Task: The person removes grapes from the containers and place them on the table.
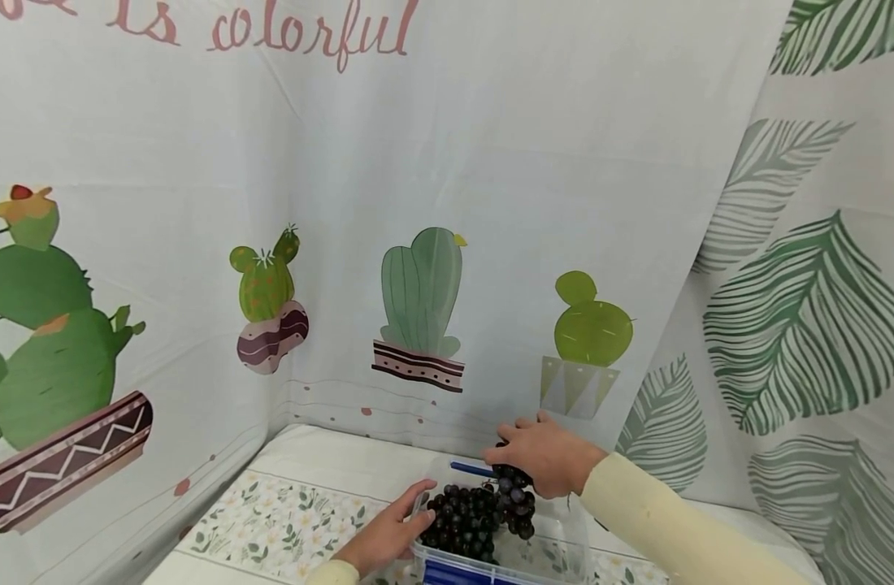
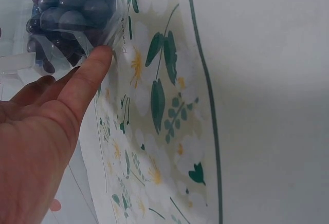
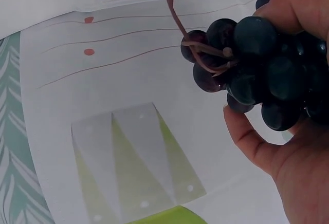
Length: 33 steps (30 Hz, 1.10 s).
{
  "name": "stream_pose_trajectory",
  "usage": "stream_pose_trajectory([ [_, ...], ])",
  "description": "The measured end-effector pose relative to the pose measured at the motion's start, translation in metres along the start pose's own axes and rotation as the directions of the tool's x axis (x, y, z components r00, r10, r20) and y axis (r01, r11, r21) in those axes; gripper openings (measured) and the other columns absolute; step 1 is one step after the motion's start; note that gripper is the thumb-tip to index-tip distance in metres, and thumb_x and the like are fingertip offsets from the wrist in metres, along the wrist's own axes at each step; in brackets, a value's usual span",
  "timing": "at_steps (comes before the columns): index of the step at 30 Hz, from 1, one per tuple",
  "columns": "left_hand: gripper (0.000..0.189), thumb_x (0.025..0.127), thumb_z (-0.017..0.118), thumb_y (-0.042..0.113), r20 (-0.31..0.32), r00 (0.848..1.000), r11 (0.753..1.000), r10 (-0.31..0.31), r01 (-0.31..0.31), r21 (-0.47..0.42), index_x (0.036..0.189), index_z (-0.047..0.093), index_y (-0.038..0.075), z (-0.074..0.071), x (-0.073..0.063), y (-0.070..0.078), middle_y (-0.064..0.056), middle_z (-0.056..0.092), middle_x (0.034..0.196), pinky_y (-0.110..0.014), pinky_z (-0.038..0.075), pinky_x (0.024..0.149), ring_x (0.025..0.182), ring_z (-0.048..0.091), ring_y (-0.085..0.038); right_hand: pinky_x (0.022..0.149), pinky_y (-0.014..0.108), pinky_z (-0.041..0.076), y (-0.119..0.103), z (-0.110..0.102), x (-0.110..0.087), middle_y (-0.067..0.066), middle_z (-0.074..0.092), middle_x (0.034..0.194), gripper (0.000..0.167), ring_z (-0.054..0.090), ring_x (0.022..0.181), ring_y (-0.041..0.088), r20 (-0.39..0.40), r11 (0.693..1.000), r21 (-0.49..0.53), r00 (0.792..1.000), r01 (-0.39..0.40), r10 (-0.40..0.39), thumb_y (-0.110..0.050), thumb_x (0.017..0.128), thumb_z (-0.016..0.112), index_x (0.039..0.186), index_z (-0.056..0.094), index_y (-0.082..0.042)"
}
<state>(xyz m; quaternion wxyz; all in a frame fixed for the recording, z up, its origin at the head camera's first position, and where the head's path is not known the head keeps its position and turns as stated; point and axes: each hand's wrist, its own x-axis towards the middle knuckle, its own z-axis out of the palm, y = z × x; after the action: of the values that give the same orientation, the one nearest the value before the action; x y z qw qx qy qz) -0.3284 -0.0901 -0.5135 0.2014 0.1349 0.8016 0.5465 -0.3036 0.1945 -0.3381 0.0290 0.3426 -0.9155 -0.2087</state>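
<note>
My right hand (image 1: 545, 457) grips a bunch of dark grapes (image 3: 267, 75), its bare brown stem poking out to one side. The held bunch hangs over a clear plastic container (image 1: 575, 561) with a blue clip at its front. More dark grapes (image 1: 462, 520) fill the left part of that container. At the container's left side is my left hand (image 1: 388, 532), with its thumb near the rim. In the left wrist view its fingers (image 2: 92, 75) reach out fairly straight against the clear wall, grapes showing through behind it.
The container stands on a table with a white floral cloth (image 1: 271, 512). Behind it hangs a white curtain (image 1: 520, 179) printed with cacti, and to the right a leaf-patterned curtain (image 1: 805, 325). A blue clip (image 1: 472, 469) shows at the container's back edge.
</note>
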Motion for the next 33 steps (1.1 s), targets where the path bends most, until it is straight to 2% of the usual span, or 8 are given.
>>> stream_pose_trajectory([
  [3, 0.062, 0.108, 0.056, 0.046, 0.002, 1.000, 1.000, 0.007, -0.007, 0.003, 0.163, 0.036, 0.026, 0.000, -0.001, 0.000, -0.037, 0.020, 0.167, -0.053, 0.059, 0.079, 0.083, 0.064, -0.020, 0.100, 0.056, 0.053, 0.002, 0.000, -0.002, -0.002, 0.060, 0.134, 0.067, 0.064, 0.120, 0.024, -0.008, 1.000, 0.010, 1.000, -0.007, 0.007, -0.004, 0.085, 0.083, 0.134, 0.060, -0.045],
  [10, 0.062, 0.108, 0.055, 0.046, 0.005, 1.000, 1.000, 0.009, -0.009, 0.000, 0.163, 0.035, 0.026, 0.001, -0.002, -0.001, -0.038, 0.020, 0.167, -0.049, 0.058, 0.078, 0.064, 0.053, -0.017, 0.101, 0.057, 0.053, 0.008, -0.001, -0.008, -0.002, 0.061, 0.130, 0.065, 0.064, 0.116, 0.025, -0.022, 1.000, 0.017, 1.000, -0.009, 0.009, -0.002, 0.083, 0.084, 0.129, 0.061, -0.043],
  [15, 0.062, 0.109, 0.054, 0.045, 0.007, 1.000, 1.000, 0.010, -0.010, -0.003, 0.164, 0.034, 0.025, 0.002, -0.003, 0.001, -0.037, 0.020, 0.167, -0.048, 0.057, 0.077, 0.059, 0.048, -0.017, 0.101, 0.058, 0.053, 0.011, 0.001, -0.011, 0.000, 0.060, 0.132, 0.064, 0.064, 0.115, 0.026, -0.028, 1.000, 0.018, 1.000, -0.006, 0.006, -0.001, 0.084, 0.082, 0.129, 0.060, -0.040],
  [19, 0.062, 0.109, 0.053, 0.045, 0.007, 1.000, 1.000, 0.011, -0.011, -0.002, 0.164, 0.033, 0.024, 0.003, -0.004, 0.003, -0.038, 0.020, 0.167, -0.048, 0.056, 0.078, 0.058, 0.047, -0.017, 0.102, 0.058, 0.052, 0.014, 0.002, -0.013, 0.001, 0.061, 0.132, 0.065, 0.064, 0.114, 0.027, -0.034, 1.000, 0.015, 0.999, -0.005, 0.005, -0.001, 0.083, 0.083, 0.130, 0.060, -0.039],
  [24, 0.062, 0.109, 0.054, 0.045, 0.005, 1.000, 1.000, 0.006, -0.006, -0.002, 0.164, 0.034, 0.024, 0.003, -0.005, 0.003, -0.039, 0.020, 0.166, -0.048, 0.057, 0.078, 0.057, 0.048, -0.016, 0.097, 0.057, 0.054, 0.018, 0.004, -0.018, 0.001, 0.061, 0.128, 0.066, 0.064, 0.111, 0.027, -0.041, 1.000, 0.013, 0.999, -0.010, 0.011, 0.000, 0.082, 0.083, 0.131, 0.061, -0.037],
  [33, 0.062, 0.109, 0.054, 0.044, 0.001, 1.000, 1.000, 0.020, -0.020, -0.009, 0.164, 0.033, 0.024, 0.003, -0.005, 0.004, -0.040, 0.019, 0.166, -0.046, 0.057, 0.076, 0.055, 0.045, -0.015, 0.092, 0.056, 0.054, 0.025, 0.003, -0.023, 0.003, 0.061, 0.123, 0.061, 0.065, 0.107, 0.029, -0.038, 0.999, 0.027, 0.999, -0.033, 0.034, 0.004, 0.084, 0.079, 0.127, 0.060, -0.035],
])
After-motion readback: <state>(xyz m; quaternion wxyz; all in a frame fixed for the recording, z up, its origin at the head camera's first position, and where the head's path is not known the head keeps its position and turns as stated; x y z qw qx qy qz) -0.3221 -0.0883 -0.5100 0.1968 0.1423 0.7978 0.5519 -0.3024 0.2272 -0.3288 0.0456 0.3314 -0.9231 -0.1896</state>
